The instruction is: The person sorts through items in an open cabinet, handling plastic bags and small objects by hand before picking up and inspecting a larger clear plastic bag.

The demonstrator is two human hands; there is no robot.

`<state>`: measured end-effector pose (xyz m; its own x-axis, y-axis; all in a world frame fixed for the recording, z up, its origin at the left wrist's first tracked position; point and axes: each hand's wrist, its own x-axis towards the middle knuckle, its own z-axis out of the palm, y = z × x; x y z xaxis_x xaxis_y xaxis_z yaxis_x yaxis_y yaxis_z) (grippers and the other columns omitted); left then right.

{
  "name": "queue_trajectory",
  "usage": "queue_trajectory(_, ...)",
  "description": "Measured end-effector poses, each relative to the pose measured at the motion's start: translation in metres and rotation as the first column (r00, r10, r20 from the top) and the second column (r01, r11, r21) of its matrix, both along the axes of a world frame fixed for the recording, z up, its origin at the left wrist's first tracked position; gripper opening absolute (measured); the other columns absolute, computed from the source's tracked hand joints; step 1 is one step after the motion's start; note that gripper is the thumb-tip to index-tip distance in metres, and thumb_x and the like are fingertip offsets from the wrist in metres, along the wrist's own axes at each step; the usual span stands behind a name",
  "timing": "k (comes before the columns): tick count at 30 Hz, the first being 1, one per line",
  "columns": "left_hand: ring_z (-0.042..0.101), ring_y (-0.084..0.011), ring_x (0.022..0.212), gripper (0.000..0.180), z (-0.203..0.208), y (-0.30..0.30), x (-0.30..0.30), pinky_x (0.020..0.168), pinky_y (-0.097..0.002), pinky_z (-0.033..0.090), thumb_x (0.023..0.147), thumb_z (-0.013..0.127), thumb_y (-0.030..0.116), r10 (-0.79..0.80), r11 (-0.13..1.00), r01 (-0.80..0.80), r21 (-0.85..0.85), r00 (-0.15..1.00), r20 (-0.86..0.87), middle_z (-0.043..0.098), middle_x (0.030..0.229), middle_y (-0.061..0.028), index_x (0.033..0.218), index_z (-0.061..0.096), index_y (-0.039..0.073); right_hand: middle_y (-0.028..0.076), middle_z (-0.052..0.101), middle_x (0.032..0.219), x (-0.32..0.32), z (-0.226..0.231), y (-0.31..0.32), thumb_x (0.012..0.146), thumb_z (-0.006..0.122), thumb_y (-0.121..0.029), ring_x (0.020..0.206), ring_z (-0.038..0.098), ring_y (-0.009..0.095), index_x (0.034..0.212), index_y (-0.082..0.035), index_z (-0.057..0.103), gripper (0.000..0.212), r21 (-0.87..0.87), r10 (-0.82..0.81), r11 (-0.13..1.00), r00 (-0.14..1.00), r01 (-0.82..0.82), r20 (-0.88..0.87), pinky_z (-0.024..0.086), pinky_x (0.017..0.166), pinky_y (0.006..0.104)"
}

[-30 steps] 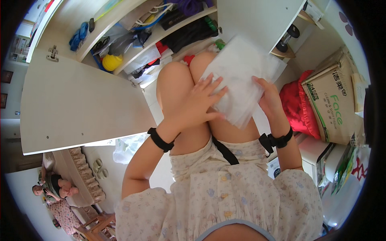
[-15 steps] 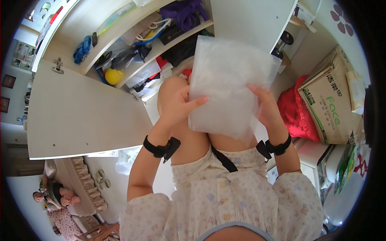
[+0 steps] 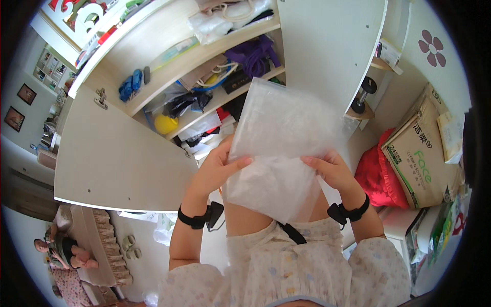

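Note:
Between my two hands is a folded, translucent plastic bag [image 3: 279, 128], held above my lap. My left hand [image 3: 217, 166] grips its left edge, thumb pressed on the front and fingers behind. On the opposite edge my right hand [image 3: 332, 171] pinches the plastic the same way, its fingers partly hidden. A crease runs across the sheet between my thumbs, and the upper right corner is blurred. Each of my wrists wears a black strap.
Ahead stands an open white cabinet, its left door [image 3: 123, 153] and right door [image 3: 332, 51] swung wide. Its shelves hold a purple bundle [image 3: 250, 59] and a yellow ball [image 3: 166, 124]. A cardboard box [image 3: 422, 153] and red bag [image 3: 378, 174] stand right. Another person [image 3: 64, 250] sits far left.
The bag's lower part has folded toward me, with a crease now across its middle. My right hand has moved down and a little inward. The view has tilted, showing more upper shelf.

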<state>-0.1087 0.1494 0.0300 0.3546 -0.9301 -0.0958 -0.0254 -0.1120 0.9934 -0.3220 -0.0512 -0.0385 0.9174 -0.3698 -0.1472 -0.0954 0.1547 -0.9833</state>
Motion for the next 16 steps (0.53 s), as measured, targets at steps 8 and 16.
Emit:
queue_trajectory(8,0.062,-0.0096,0.090,0.039,-0.015,0.016,0.019,0.080,-0.0244,0.050,0.084,0.072,0.017,0.129,0.987,-0.129,0.093,0.992,-0.003,0.067,0.103,-0.0047,0.116,0.061,-0.001,-0.001,0.065,0.094,0.025,0.013,-0.006,0.089,0.064,-0.022,0.076,0.057,0.004,0.114,-0.006,0.061,0.030,0.190,-0.230,0.963,0.949,0.191,0.214,0.042,0.062,0.0197)
queue_trajectory(16,0.064,-0.0098,0.077,0.035,-0.007,0.014,0.047,0.070,-0.0229,0.051,0.083,0.073,0.020,0.243,0.969,-0.245,0.040,0.969,0.048,0.069,0.092,-0.0046,0.111,0.064,-0.001,0.002,0.065,0.097,0.034,0.045,-0.013,0.088,0.065,-0.023,0.080,0.062,0.006,0.125,-0.004,0.051,0.044,0.107,-0.099,0.990,0.992,0.090,0.076,0.053,0.067,0.0209)
